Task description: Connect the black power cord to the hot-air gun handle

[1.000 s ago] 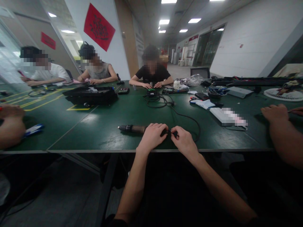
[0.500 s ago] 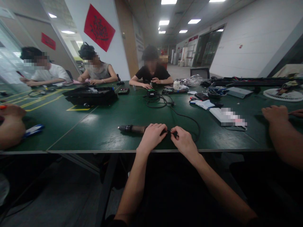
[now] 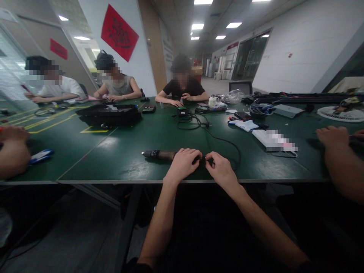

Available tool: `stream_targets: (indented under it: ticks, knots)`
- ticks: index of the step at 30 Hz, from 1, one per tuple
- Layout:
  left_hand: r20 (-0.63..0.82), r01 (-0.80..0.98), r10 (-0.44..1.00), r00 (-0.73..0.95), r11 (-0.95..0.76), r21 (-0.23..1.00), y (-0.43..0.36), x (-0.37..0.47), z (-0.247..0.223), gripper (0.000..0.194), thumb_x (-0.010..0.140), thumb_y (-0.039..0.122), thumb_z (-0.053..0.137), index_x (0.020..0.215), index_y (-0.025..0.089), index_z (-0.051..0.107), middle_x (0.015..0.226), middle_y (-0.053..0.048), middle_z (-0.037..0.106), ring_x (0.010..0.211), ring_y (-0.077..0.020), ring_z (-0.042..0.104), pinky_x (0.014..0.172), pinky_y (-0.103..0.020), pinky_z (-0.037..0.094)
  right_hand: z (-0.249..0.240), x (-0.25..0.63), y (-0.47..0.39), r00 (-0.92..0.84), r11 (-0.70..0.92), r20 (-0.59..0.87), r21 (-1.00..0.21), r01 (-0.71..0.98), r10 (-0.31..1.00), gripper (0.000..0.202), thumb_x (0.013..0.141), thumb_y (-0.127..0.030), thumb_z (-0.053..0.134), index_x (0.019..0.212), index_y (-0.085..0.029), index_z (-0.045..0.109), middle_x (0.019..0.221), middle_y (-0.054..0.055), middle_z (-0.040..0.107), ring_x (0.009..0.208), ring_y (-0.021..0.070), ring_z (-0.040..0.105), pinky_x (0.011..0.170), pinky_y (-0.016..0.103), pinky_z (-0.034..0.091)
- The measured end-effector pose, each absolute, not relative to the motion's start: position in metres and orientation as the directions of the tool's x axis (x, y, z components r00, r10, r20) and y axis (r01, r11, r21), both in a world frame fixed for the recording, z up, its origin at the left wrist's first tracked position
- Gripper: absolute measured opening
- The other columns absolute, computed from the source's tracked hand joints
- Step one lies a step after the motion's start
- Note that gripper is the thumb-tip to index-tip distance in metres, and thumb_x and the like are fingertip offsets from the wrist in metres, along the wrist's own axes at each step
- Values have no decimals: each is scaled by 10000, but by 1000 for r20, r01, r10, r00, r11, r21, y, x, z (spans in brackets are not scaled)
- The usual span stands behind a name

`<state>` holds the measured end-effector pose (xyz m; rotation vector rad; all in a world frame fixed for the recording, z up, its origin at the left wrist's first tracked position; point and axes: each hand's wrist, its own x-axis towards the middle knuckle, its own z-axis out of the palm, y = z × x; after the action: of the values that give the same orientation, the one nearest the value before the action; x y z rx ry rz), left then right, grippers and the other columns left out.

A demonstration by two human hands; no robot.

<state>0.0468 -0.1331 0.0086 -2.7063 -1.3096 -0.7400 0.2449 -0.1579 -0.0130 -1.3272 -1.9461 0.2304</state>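
A dark electric screwdriver [image 3: 165, 155] lies on the green table near its front edge, its metal tip pointing left. My left hand [image 3: 183, 161] is closed around its rear end, so that part is covered. Just to the right, my right hand [image 3: 220, 167] pinches the small dark end of a black cable [image 3: 239, 154] between thumb and fingers. The two hands are close together, with the screwdriver's tail and the cable end between them. Whether these two parts touch is too small to tell. The cable curves away behind my right hand toward the middle of the table.
A coiled black cord with a plug [image 3: 209, 124] lies ahead. A black tray [image 3: 110, 115] stands left of it; a white box [image 3: 263, 139] and a white-blue glove [image 3: 245, 125] lie right. Co-workers sit opposite, and other people's arms [image 3: 337, 151] reach in at both sides.
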Motion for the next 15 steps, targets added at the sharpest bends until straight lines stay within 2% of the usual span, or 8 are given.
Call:
stream_targets:
  ticks: [5, 10, 15]
  knots:
    - [446, 788, 754, 482, -596, 156, -134, 48, 10, 116, 975, 324, 671, 1051, 258, 614, 997, -5, 724, 1010, -227, 657, 914, -395, 450, -13, 245, -158, -172, 443, 481, -536, 719, 860, 121, 936, -182, 565, 1014, -233, 641, 1057, 55, 716, 783, 182, 652, 753, 319, 511]
    - [426, 742, 726, 539, -649, 166, -135, 47, 11, 117, 975, 242, 643, 1085, 281, 631, 1074, 10, 734, 1054, -209, 656, 951, -388, 446, -14, 245, -158, -175, 453, 486, -545, 705, 856, 113, 933, -181, 568, 1003, -242, 631, 1062, 60, 716, 908, 213, 683, 773, 323, 527]
    - [437, 780, 756, 487, -601, 171, -134, 48, 10, 120, 973, 306, 667, 1076, 264, 621, 1038, -11, 728, 1039, -229, 658, 934, -396, 455, -14, 245, -157, -181, 459, 493, -530, 713, 851, 123, 935, -176, 563, 1016, -237, 632, 1061, 62, 716, 905, 210, 680, 809, 334, 524]
